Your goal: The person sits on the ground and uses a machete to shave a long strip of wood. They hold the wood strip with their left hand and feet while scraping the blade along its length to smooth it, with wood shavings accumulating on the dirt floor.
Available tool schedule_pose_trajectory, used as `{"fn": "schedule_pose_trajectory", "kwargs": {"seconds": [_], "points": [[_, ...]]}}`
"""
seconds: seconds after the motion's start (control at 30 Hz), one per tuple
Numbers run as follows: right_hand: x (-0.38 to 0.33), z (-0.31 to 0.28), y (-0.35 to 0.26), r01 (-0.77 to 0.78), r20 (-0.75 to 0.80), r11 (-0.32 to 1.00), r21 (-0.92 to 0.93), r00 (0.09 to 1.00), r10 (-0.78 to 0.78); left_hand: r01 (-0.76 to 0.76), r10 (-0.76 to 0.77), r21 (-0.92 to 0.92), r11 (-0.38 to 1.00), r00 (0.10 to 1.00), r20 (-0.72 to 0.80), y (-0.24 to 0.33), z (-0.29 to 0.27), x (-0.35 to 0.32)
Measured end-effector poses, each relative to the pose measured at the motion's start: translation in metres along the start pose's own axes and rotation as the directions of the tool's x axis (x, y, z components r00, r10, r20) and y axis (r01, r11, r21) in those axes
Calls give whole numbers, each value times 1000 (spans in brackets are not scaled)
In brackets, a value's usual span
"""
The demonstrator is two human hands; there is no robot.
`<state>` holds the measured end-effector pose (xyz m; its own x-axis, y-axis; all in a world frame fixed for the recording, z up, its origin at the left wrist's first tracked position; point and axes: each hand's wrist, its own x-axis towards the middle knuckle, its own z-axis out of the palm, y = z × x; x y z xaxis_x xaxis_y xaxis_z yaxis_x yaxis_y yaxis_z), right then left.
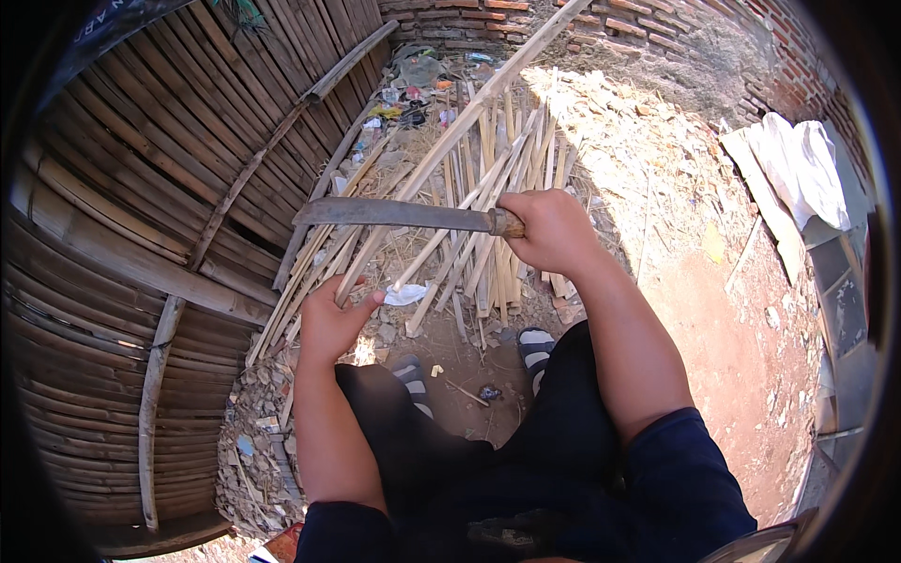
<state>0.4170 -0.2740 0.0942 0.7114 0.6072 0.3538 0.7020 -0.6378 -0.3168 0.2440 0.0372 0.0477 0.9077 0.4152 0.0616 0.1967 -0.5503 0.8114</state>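
My right hand (pixel 556 232) is closed round the wooden handle of a machete (pixel 399 215). Its broad, worn blade points left and crosses over a long pale bamboo strip (pixel 449 141). Around the lower end of that strip my left hand (pixel 338 322) is closed, the thumb pressed along its side. From there the strip slants up and away to the far right, toward the brick wall. Whether the blade touches it, I cannot tell. Beneath both hands lies a loose pile of split bamboo strips (pixel 507 267) on the ground.
A bamboo-slat wall (pixel 103 220) rises close on the left, and a brick wall (pixel 624 26) closes off the far side. Litter (pixel 413 70) and rubble lie around the pile. At the right, a white sack (pixel 802 174) rests by a plank (pixel 765 206). My sandalled feet stand near the strips.
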Motion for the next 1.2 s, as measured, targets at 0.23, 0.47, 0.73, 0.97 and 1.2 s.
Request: {"fn": "schedule_pose_trajectory", "kwargs": {"seconds": [0.23, 0.47, 0.73, 0.97, 1.2], "points": [[-1, -10, 29, -187, -106, 969, 164, 973, 206, 70, -71, 20, 997, 997, 23, 0, -1, -3], [-1, -4, 12, -113, -86, 993, 30, 990, 115, 27, -27, 47, 999, 1000, 2, -1, 0, 0], [0, -2, 24, -213, 0, 977, 16, 977, 213, 43, -43, 69, 997, 999, 11, -5, 1, 5], [7, 0, 48, -196, -142, 976, 97, 968, 209, 40, -39, 75, 996, 999, -7, -6, 0, 8], [11, 8, 26, -112, -64, 992, 60, 991, 116, 69, -67, 75, 995, 997, -31, -11, -3, 9]]}}
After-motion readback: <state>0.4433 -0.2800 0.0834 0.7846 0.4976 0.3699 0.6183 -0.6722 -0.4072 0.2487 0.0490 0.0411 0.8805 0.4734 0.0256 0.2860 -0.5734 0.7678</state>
